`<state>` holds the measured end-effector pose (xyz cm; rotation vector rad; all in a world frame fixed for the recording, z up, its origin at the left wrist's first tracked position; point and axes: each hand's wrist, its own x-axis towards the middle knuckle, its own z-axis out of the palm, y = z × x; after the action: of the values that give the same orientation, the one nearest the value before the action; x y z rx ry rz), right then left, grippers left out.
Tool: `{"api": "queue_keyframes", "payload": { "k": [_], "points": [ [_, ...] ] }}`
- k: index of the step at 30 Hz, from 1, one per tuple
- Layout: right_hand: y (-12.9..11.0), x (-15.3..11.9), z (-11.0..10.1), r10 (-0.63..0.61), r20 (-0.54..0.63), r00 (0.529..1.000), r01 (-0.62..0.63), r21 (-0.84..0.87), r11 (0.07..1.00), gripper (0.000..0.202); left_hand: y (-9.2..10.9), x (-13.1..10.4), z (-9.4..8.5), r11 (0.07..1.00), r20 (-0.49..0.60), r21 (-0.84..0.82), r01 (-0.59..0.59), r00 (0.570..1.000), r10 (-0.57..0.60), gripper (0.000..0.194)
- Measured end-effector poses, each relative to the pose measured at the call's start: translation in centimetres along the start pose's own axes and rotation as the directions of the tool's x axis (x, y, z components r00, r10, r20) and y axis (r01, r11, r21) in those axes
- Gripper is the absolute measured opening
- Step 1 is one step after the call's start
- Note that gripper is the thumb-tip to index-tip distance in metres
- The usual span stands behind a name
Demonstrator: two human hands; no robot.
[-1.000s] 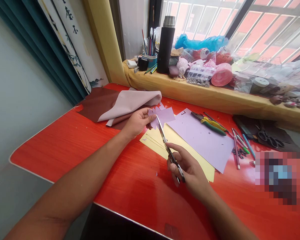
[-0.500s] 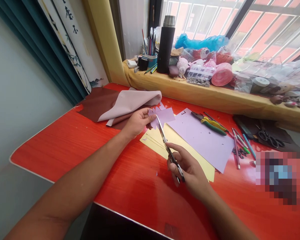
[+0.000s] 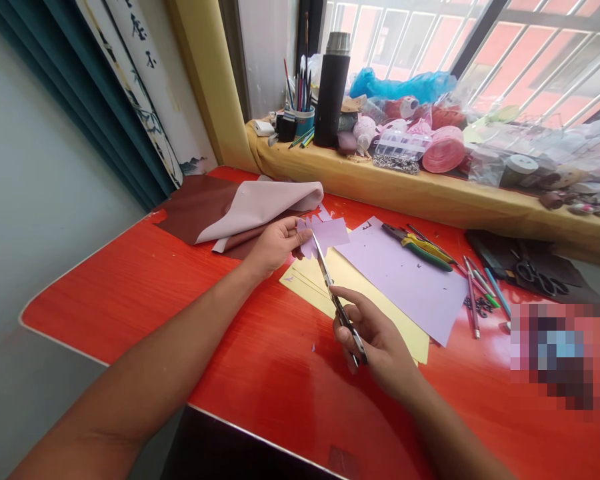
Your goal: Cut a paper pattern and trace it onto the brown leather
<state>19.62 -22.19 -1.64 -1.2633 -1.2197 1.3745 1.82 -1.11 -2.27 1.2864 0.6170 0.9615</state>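
Between the thumb and fingers of my left hand is a small purple paper piece with a cut, notched edge. My right hand holds metal scissors, their blades pointing up and away at the purple piece beside my left thumb. Beneath them on the red table lie yellow sheets, partly covered by a larger purple sheet with small dark scraps on it.
Brown material with a folded pale side lies at the back left. Pliers, pencils and black scissors are on the right. A dark thermos stands on the sill.
The scissors and my right hand have shifted very slightly left. The purple piece has moved a little with almost no change in my left hand.
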Motion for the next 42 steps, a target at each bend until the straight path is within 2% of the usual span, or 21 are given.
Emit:
{"api": "queue_keyframes", "payload": {
  "k": [5, 15, 21, 33, 42],
  "points": [
    [-0.23, -0.01, 0.07, 0.005, 0.005, 1.0, -0.005, -0.006, 1.0, 0.062, -0.05, 0.02, -0.01, 1.0, -0.022, 0.005, -0.005, 1.0, 0.005, 0.049],
    [-0.23, -0.1, 0.11, -0.008, 0.012, 1.0, 0.008, -0.008, 1.0, 0.057, -0.25, 0.53, -0.58, 0.996, -0.214, 0.014, -0.088, 0.973, 0.089, 0.046],
    [-0.1, -0.15, 0.14, -0.025, 0.014, 1.0, 0.025, -0.011, 1.0, 0.057, -0.05, 0.62, -0.65, 0.991, -0.268, 0.025, -0.129, 0.954, 0.131, 0.04],
    [-0.58, -0.3, 0.36, -0.014, 0.037, 0.999, 0.016, -0.061, 0.998, 0.05, 0.26, 0.46, -0.41, 0.983, -0.282, 0.056, -0.176, 0.941, 0.185, 0.04],
    [-0.9, -0.33, 0.47, -0.009, 0.047, 0.999, 0.012, -0.083, 0.997, 0.052, -0.15, 0.28, -0.28, 0.991, -0.215, 0.02, -0.13, 0.968, 0.131, 0.049]
  ]
}}
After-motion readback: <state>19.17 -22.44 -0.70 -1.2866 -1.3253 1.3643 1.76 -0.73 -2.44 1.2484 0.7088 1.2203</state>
